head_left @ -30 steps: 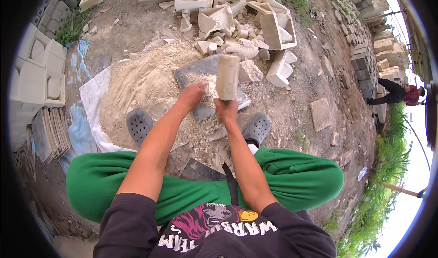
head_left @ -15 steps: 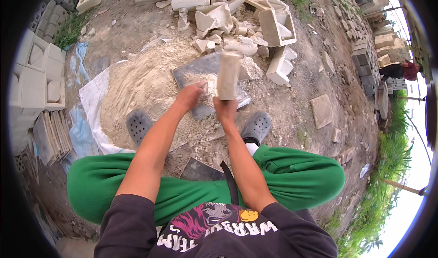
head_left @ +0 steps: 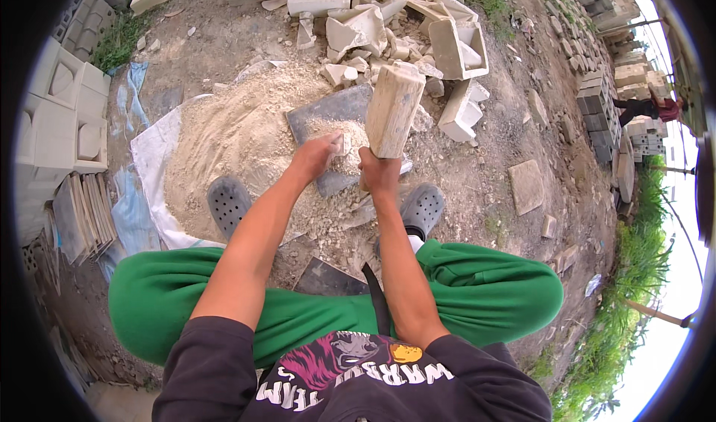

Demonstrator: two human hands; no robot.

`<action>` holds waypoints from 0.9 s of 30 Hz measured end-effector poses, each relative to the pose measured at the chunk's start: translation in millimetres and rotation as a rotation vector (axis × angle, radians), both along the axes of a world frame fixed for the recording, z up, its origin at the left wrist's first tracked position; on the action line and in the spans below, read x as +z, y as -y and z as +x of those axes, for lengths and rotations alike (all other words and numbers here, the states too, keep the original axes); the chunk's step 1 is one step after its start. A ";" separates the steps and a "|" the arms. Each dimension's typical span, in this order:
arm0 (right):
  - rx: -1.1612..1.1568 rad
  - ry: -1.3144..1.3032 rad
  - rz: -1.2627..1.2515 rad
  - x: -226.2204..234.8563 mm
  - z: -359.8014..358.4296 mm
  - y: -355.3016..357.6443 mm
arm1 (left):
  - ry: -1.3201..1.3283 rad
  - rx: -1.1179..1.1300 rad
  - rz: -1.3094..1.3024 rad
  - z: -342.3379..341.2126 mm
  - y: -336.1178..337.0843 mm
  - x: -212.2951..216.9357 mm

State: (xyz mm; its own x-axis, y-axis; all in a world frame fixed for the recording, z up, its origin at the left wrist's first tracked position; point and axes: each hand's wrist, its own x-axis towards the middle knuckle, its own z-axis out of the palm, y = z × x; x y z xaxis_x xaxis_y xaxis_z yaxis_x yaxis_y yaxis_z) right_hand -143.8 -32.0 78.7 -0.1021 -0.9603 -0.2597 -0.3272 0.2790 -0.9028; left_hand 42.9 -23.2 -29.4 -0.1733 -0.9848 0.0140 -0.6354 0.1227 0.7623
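My right hand is wrapped round the handle end of a thick, pale wooden mallet, whose broad end is raised toward me and hides part of what lies beyond it. Just left of it, my left hand is closed on a small pale block chunk, low over a dark flat slab. Crumbs and pale powder cover much of that slab. Beside it, a wide heap of crushed material spreads over a white sheet.
Broken pale blocks are piled beyond the slab. My grey clogs flank the work spot. Stacked pale blocks and thin boards stand at left. A flat stone lies right; a person is far right.
The mallet has tilted and shifted slightly right, its broad end now larger and nearer to me. My right hand has risen a little; my left hand stays almost in place at the slab.
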 end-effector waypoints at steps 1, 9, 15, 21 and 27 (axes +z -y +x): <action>-0.006 -0.001 -0.002 -13.2 -0.7 -9.5 | -0.034 -0.001 0.005 -2.1 1.8 4.8; -0.111 -0.143 0.197 -35.1 -24.6 -21.6 | 0.193 -0.066 -0.060 -3.0 -0.2 32.0; -0.142 -0.064 0.071 8.6 -10.4 -16.3 | 0.093 0.026 -0.052 -3.6 -1.8 19.4; 0.065 -0.366 0.294 -53.2 -29.9 -32.9 | 0.300 -0.145 0.094 -13.0 4.7 57.3; -0.099 -0.350 0.036 -30.5 -29.6 -28.4 | 0.078 0.097 -0.013 -15.1 -2.9 17.7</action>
State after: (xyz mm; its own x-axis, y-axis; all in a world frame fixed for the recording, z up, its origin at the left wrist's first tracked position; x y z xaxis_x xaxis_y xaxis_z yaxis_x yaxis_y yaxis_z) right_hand -173.4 -3.6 48.2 -0.2832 -0.9319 -0.2264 -0.5845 0.3549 -0.7296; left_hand 27.9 -20.3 -11.7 -0.0783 -0.9968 0.0168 -0.7024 0.0671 0.7086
